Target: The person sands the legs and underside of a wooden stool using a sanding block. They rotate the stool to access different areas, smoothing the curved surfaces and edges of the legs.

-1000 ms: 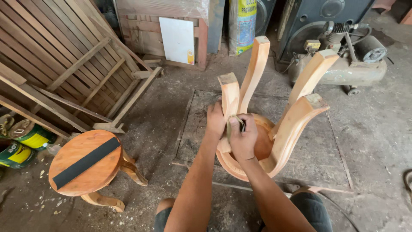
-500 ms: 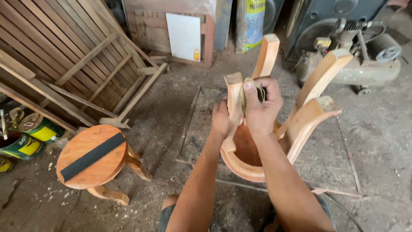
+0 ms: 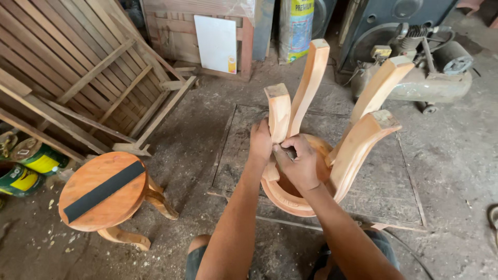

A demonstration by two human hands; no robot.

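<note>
An upturned round wooden stool (image 3: 358, 150) rests in front of me with its curved legs pointing up. My left hand (image 3: 260, 141) grips the nearest leg (image 3: 279, 106) low down. Pressed against the same leg near the seat is my right hand (image 3: 298, 163), closed on a small dark piece that I cannot make out clearly. Both forearms reach in from the bottom of the view.
A second wooden stool (image 3: 101, 192) with a black strip on its seat stands upright at the left. Slatted wooden frames (image 3: 78, 67) lean at the back left, paint cans (image 3: 26, 166) at the left edge. An air compressor (image 3: 415, 78) sits at the back right. A flat board (image 3: 389, 181) lies under the stool.
My right hand has come down from the top of the nearest leg to its base by the seat. The left hand stays on that leg.
</note>
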